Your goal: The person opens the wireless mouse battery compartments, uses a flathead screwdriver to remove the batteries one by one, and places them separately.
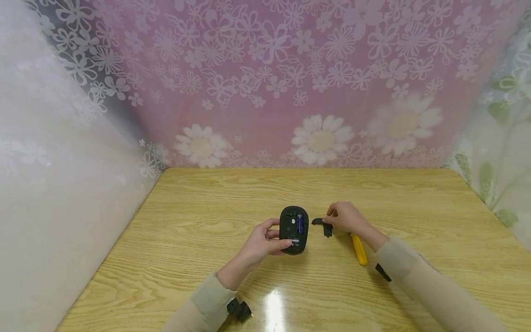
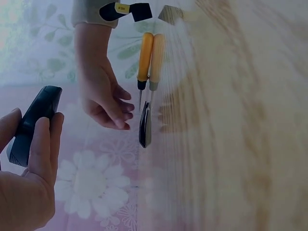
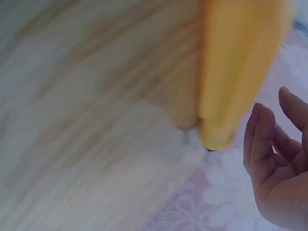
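Observation:
My left hand (image 1: pixel 262 243) grips a black computer mouse (image 1: pixel 293 230) above the table, thumb across its underside, which faces me. The mouse's battery bay is uncovered, with blue battery casing (image 1: pixel 300 224) showing inside; whether one or two cells cannot be made out. A black battery cover (image 1: pixel 327 229) lies on the table right of the mouse. Just beside and above that cover, my right hand (image 1: pixel 347 216) hovers with loosely bent fingers; in the left wrist view this hand (image 2: pixel 103 98) holds nothing and is apart from the cover (image 2: pixel 144 127).
Below my right wrist lies a screwdriver with a yellow handle (image 1: pixel 359 250); its thin shaft shows in the left wrist view. The glossy wooden table (image 1: pixel 207 203) mirrors these things. Flower-patterned curtains (image 1: pixel 257 92) close in the back and both sides.

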`<state>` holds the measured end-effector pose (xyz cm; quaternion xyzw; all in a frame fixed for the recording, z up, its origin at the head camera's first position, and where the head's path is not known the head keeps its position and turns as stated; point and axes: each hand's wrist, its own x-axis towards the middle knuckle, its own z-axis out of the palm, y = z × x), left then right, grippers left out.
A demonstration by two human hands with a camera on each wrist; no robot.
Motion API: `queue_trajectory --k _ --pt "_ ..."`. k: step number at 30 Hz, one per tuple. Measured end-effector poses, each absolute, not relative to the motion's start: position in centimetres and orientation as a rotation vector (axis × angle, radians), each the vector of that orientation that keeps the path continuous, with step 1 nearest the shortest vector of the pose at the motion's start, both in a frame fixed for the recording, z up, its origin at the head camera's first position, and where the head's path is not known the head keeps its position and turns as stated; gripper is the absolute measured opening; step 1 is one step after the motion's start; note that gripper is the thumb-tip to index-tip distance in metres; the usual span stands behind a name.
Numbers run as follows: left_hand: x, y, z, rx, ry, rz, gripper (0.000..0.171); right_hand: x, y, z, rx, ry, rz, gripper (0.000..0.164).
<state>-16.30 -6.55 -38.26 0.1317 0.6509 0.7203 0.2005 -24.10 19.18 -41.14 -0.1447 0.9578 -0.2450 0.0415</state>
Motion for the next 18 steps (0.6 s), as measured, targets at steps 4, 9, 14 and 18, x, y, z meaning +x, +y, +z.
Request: queue_trajectory --k 4,9,14,18 --pt "-16.3 -6.6 -38.3 0.374 1.825 2.013 0.047 -23.4 19.6 -40.4 -0.451 2.963 -0.792 0.023" --pt "-16.2 -6.8 -38.2 0.376 1.844 2.008 0.048 -22.2 20.3 -39.6 -0.488 3.004 -0.789 0.022" --pt "-16.5 -7.0 -38.5 0.380 1.858 2.004 0.048 -21.1 21.2 -39.3 -0.484 3.014 -0.775 0.022" --pt "-17.1 -7.2 -39.6 0.378 1.839 2.021 0.049 -20.5 21.8 -39.5 -0.477 3.023 -0.755 0.021"
